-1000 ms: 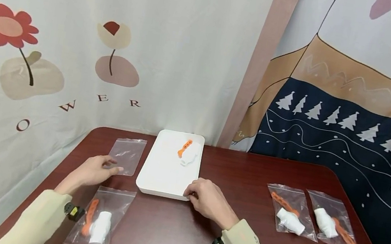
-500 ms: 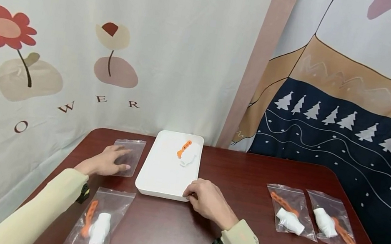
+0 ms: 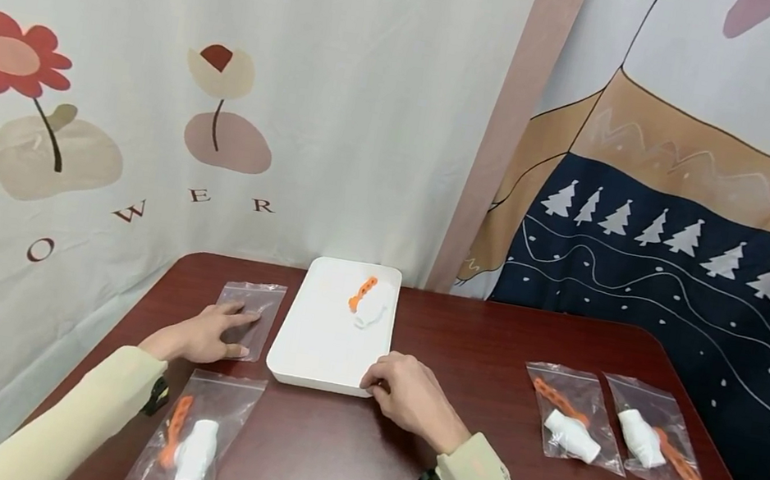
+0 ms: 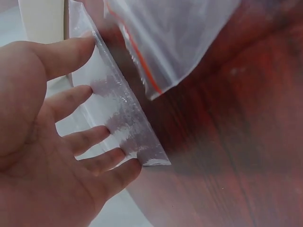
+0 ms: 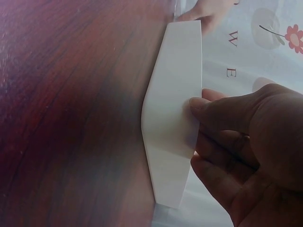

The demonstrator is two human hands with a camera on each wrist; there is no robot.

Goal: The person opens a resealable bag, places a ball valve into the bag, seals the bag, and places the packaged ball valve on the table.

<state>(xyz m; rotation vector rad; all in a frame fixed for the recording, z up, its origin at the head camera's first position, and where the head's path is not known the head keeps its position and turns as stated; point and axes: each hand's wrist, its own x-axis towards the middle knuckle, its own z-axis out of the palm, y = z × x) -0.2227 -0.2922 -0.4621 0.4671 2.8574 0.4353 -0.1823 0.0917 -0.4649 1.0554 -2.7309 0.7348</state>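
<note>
My left hand lies with its fingers spread on a flat clear zip bag to the left of the tray. In the left wrist view the fingertips touch that bag, which has nothing visible inside. At the near right corner of a shallow white tray, my right hand pinches the rim; the right wrist view has the thumb against the outer wall and fingers on the inner side. Inside the tray lie an orange strip with holes and a white piece.
Nearer me on the left is a zip bag containing an orange strip and a white tube-shaped piece. Two similar filled bags, one inner and one outer, lie at the right of the brown table. Printed curtains hang behind.
My left hand has reached onto the flat bag, spread its fingers and drawn the bag slightly toward me. The right hand keeps its place at the tray corner.
</note>
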